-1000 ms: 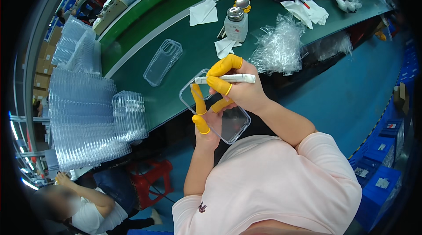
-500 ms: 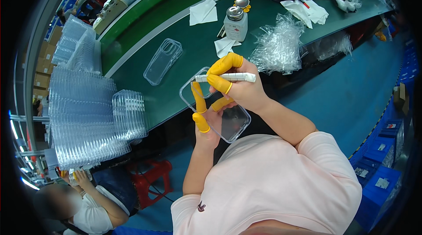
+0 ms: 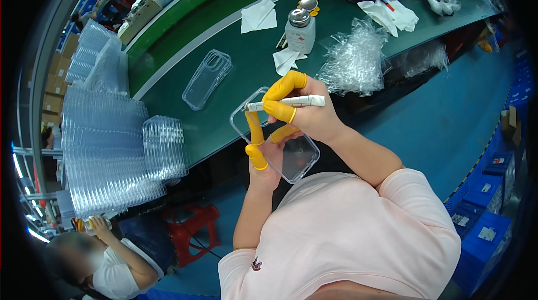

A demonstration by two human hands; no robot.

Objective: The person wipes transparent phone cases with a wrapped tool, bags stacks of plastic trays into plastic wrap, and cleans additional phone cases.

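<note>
A clear phone case (image 3: pixel 298 161) is held up in front of my chest, beyond the table's near edge. My left hand (image 3: pixel 270 161), with yellow finger cots, grips it from below and behind, fingers closed round its side. My right hand (image 3: pixel 315 112), also in yellow finger cots, pinches a slim pen-like tool (image 3: pixel 307 101) with a white wrap and dark lines. The tool's tip is at the case's upper left, near the camera cutout; whether it touches cannot be made out. A second clear phone case (image 3: pixel 207 80) lies on the green table beyond.
Tall stacks of clear plastic trays (image 3: pixel 103 148) stand at the left. A white pump bottle (image 3: pixel 301 32), white wipes (image 3: pixel 259 15) and a pile of clear plastic film (image 3: pixel 356 59) lie on the green table (image 3: pixel 168 81). A co-worker (image 3: pixel 123 261) sits at lower left near a red stool (image 3: pixel 193 232).
My right hand and the pen-like tool have shifted slightly down and tilted, tip lower. The left hand and case barely moved. The co-worker's hands at lower left have moved a little.
</note>
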